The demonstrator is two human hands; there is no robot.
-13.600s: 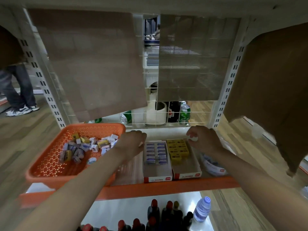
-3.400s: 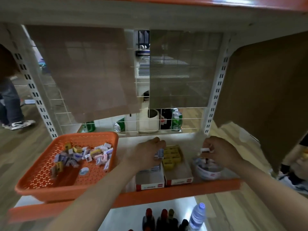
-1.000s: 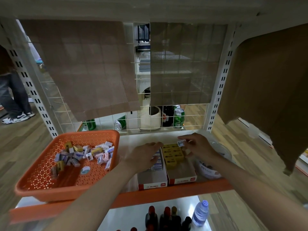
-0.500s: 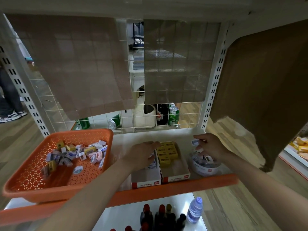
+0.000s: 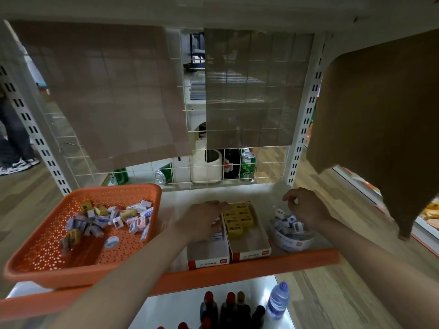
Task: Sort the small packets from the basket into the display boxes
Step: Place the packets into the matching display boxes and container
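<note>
An orange basket [image 5: 114,187] on the shelf's left holds several small packets [image 5: 107,219], purple, white, yellow and pink. Two red-fronted display boxes stand side by side in the middle. My left hand [image 5: 202,222] lies flat over the purple packets in the left box [image 5: 209,260], fingers stretched toward its back. The right box [image 5: 249,254] holds yellow packets [image 5: 237,217] in its rear half. My right hand [image 5: 306,207] hovers over a clear round tub [image 5: 292,242] of small packets, fingers loosely curled, no packet visible in them.
The orange shelf edge [image 5: 297,257] runs in front of the boxes. A wire grid [image 5: 237,167] with hanging cardboard sheets closes the back, with cans behind it. Brown cardboard [image 5: 380,115] hangs at right. Dark bottles [image 5: 228,309] and a water bottle [image 5: 278,302] stand below. A person's legs [image 5: 14,143] are far left.
My right hand carried a small packet from over the yellow box to the tub, and the packet no longer shows in its fingers. My left hand stayed on the left box.
</note>
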